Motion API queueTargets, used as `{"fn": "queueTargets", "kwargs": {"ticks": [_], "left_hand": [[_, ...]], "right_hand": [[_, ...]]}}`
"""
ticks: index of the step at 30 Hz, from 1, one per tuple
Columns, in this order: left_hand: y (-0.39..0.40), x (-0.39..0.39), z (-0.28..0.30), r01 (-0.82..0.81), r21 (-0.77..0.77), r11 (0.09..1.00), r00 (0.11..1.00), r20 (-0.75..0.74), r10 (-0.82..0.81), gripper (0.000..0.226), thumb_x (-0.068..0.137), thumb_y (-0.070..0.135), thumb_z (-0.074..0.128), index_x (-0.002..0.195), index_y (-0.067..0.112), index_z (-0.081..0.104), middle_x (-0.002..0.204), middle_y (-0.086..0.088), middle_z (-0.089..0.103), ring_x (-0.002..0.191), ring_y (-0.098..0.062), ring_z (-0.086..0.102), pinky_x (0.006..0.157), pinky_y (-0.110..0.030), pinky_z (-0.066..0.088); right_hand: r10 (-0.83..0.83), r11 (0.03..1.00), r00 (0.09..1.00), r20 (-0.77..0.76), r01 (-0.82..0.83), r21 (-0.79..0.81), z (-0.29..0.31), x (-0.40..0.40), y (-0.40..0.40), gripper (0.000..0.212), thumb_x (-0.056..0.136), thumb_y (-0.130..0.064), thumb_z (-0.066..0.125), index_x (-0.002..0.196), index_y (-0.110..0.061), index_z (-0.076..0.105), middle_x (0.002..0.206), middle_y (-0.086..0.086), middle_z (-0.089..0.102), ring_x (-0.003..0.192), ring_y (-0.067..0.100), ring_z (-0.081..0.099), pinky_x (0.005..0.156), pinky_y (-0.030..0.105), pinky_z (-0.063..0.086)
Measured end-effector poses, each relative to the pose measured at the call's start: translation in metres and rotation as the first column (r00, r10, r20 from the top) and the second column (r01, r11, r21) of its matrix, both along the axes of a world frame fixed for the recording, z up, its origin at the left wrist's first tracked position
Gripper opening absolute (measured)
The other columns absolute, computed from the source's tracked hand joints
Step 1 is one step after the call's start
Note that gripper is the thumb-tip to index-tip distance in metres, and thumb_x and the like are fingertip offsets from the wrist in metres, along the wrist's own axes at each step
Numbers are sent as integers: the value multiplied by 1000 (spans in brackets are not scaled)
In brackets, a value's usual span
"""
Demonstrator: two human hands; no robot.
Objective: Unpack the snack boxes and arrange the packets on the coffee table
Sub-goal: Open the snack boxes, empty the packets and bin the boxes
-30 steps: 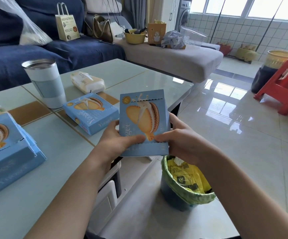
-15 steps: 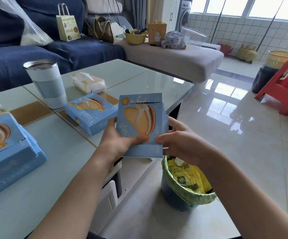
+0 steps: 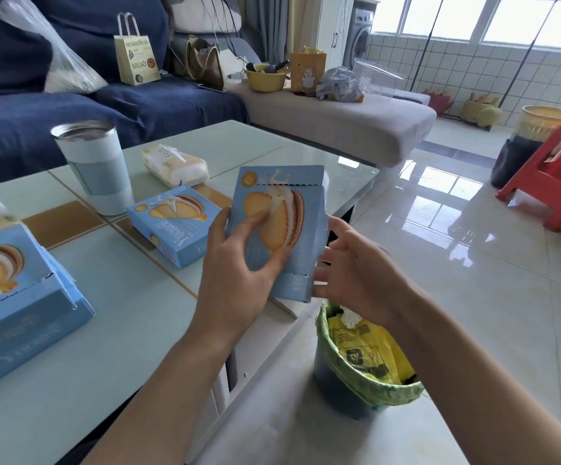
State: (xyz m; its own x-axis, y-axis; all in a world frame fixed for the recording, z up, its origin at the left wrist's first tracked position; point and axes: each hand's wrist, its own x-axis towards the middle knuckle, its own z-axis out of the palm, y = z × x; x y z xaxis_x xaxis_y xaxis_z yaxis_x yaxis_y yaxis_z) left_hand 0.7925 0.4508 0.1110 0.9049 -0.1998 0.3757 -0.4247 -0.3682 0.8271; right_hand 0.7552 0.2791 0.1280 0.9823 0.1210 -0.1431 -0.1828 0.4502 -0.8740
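Tabletop (image 3: 111,330) is carrying most of the task's things, and it is stretching from the near left to the far middle. At its near left edge a stack of opened blue boxes (image 3: 10,297) is sitting, its top one torn along the front; whether packets are lying inside cannot be told. Farther right, a sealed-looking snack box (image 3: 175,223) is lying flat, with a white tumbler (image 3: 96,169) and a tissue pack (image 3: 175,162) standing beyond it. No loose packets are showing anywhere on the surface, so arranging is probably not yet begun.

Beside the near right corner, on the floor, a bin (image 3: 356,380) lined with a green bag is holding yellow wrapping and some white paper.

Over that corner the held box (image 3: 279,226) is being worked on. Compared with a second ago, it is sitting more upright and closer to the camera, and its perforated front panel is now lifting away from the body along the right side and the bottom, where before it was lying flush. That suggests the tear strip is giving way and the box is close to opening.

The left hand (image 3: 235,266) is gripping the box's left edge, thumb pressed across the printed front. The right hand (image 3: 352,270) is spread wide with fingers straight, fingertips just touching the box's right edge, no longer pinching it.
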Motion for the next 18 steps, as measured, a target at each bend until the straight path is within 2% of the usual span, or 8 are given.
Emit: {"fn": "queueTargets", "kwargs": {"ticks": [2,5,6,7,9,11,15,18], "left_hand": [[0,-2,4,27,-6,1000,1000,-6,-27,68,72,53,70,135,32,54,150,9,28,134,2,27,81,12,25],[0,-2,6,45,-4,999,999,9,-45,77,68,63,70,137,33,51,153,13,27,137,1,26,88,9,28],[0,-1,5,50,3,999,998,28,-50,76,69,66,70,137,35,51,153,14,28,139,-1,26,98,0,32],[0,0,4,50,17,999,997,50,-51,73,71,68,69,135,38,52,152,16,30,141,-2,23,109,-17,36],[-1,0,2,44,58,997,996,76,-48,64,74,64,64,133,43,52,151,20,30,144,-1,12,117,-43,30],[-2,-2,1,28,80,996,993,110,-37,60,76,57,63,133,40,55,148,18,34,142,-4,15,117,-41,29],[-5,-8,3,11,84,996,981,192,-27,46,82,40,61,126,29,65,128,12,54,121,-5,45,104,-24,42],[-7,-10,5,-24,81,996,977,215,6,47,81,40,66,126,25,63,122,9,61,109,-7,58,92,-21,50]], "right_hand": [[-16,1000,1000,-8,16,15,0,-1,2,31,101,-17,41,128,-22,54,108,20,66,87,37,69,71,48,57],[4,1000,1000,18,-4,-1,-3,-3,5,32,101,-25,44,132,-23,52,110,17,67,91,36,68,72,47,57],[14,1000,1000,26,-14,2,-3,-3,6,33,101,-25,44,133,-23,52,110,16,68,93,36,68,73,47,57],[24,1000,999,32,-25,7,-3,-4,7,33,102,-25,43,133,-24,53,111,15,68,94,36,68,74,47,57],[27,1000,999,37,-28,14,-4,-4,8,32,102,-25,41,131,-25,55,112,13,68,94,35,68,75,48,58],[3,1000,999,36,-4,23,-6,-4,11,32,103,-23,41,130,-24,58,111,12,69,92,34,68,75,48,58],[-41,999,996,82,40,8,-9,-3,15,30,100,-22,46,126,-22,61,112,12,68,95,37,67,78,50,58],[-61,998,992,107,64,-23,-11,-2,19,37,94,-21,56,130,-23,59,116,14,68,92,36,69,78,48,58]]}}
